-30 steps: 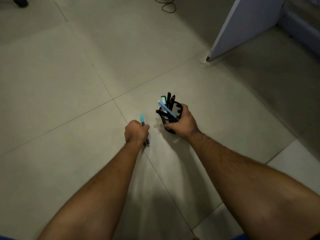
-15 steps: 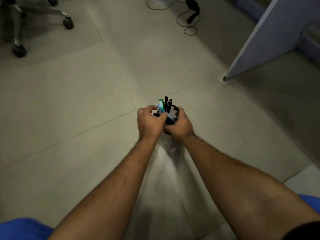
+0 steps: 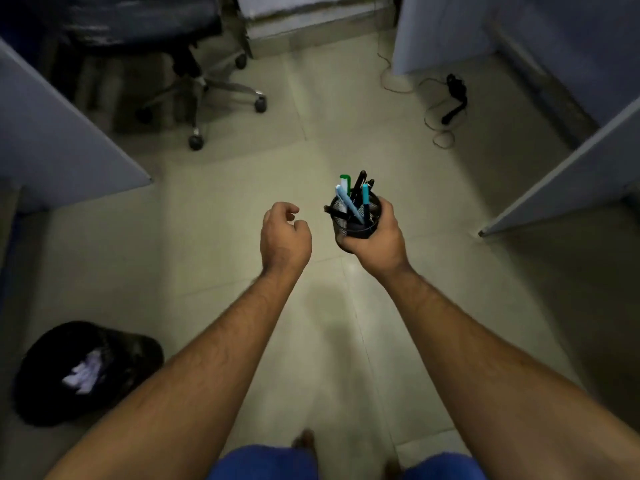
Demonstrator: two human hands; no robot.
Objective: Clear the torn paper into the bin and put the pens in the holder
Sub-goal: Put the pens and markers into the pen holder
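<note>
My right hand (image 3: pixel 379 239) grips a black mesh pen holder (image 3: pixel 356 225) and holds it up above the tiled floor. Several pens (image 3: pixel 353 197) stand in it, among them a teal one, a light blue one, a green-capped one and black ones. My left hand (image 3: pixel 284 237) hovers just left of the holder, empty, with its fingers loosely curled and apart. A black bin (image 3: pixel 86 372) stands on the floor at the lower left, with torn white paper (image 3: pixel 85 372) inside it.
An office chair (image 3: pixel 194 84) on castors stands at the back left. Grey partition panels (image 3: pixel 52 140) flank the left and right (image 3: pixel 568 174). A cable with a black plug (image 3: pixel 453 98) lies on the floor at the back right. My feet (image 3: pixel 304 441) show at the bottom edge.
The teal pen that my left hand held has gone into the holder, and that hand has let go and drawn back left. The view has risen, and holder is lifted off the floor.
</note>
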